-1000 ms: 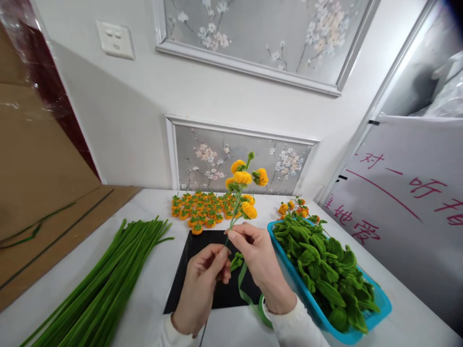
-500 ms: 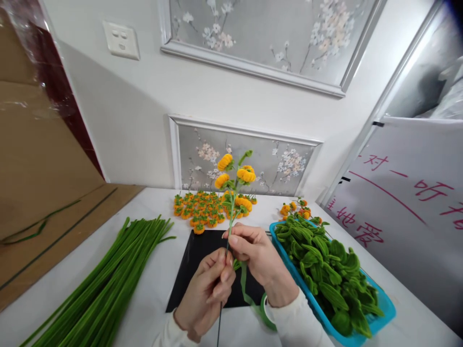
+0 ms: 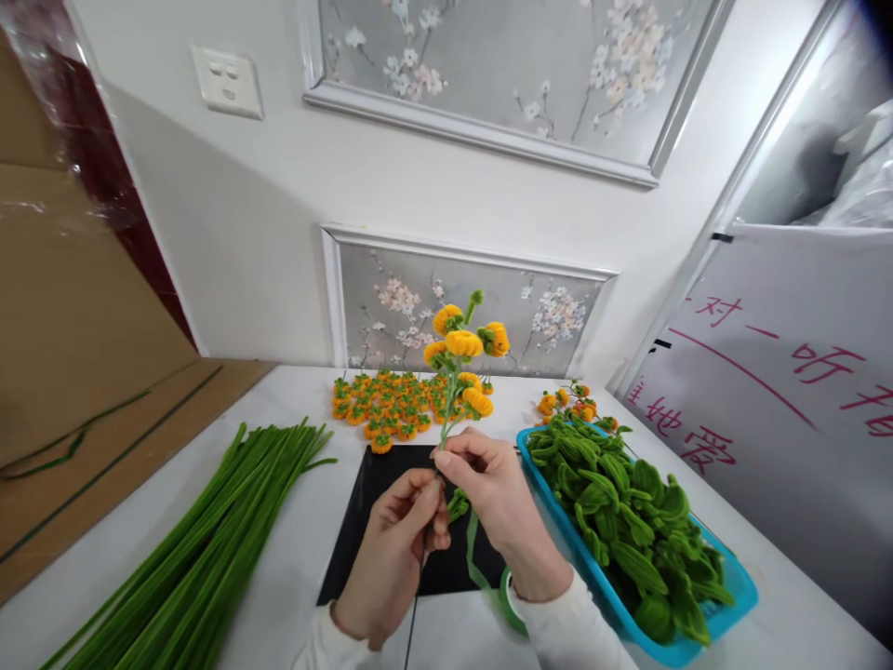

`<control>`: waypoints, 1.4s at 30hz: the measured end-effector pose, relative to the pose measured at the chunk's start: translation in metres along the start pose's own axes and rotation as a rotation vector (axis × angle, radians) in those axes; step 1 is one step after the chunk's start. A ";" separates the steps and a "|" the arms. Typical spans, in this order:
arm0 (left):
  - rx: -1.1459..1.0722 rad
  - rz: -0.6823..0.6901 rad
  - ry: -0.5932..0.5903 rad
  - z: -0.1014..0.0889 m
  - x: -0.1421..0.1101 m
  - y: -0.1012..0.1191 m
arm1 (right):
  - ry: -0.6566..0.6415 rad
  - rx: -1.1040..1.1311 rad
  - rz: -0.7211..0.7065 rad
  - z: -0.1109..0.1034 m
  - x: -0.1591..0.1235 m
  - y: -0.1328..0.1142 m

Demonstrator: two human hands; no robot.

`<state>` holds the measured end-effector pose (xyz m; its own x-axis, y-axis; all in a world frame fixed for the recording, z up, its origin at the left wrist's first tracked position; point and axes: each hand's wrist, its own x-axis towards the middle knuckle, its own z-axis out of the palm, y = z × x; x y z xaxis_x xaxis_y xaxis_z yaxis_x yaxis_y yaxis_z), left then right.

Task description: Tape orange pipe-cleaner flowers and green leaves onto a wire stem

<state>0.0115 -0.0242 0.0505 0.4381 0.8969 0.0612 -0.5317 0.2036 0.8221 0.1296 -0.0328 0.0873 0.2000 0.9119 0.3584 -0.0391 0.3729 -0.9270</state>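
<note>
Upright in front of me stands a flower stem with several orange, pumpkin-like fuzzy blooms and a green bud on top. My left hand is closed in a pinch on its lower part, where a thin dark wire runs down. Just above, my right hand pinches the stem between thumb and fingers. A strip of green tape hangs below my right hand and leads to a tape roll beside my right wrist. A small green piece shows between the hands, partly hidden.
Many orange pieces lie in rows at the back, over a black mat. Green fuzzy stems lie at left. A blue basket of green leaves stands at right, with a small orange bunch behind it.
The flower stem has turned, so its blooms face differently and lean a little right. My left fingers have shifted along it and show more apart. The lower wire has swung left.
</note>
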 end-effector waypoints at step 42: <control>0.062 0.104 0.352 0.007 0.008 -0.008 | 0.128 -0.578 -0.343 -0.017 -0.002 -0.008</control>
<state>0.0250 -0.0215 0.0483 0.1024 0.9938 -0.0434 -0.5105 0.0899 0.8552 0.1459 -0.0408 0.0917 0.2232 0.7176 0.6597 0.5693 0.4533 -0.6858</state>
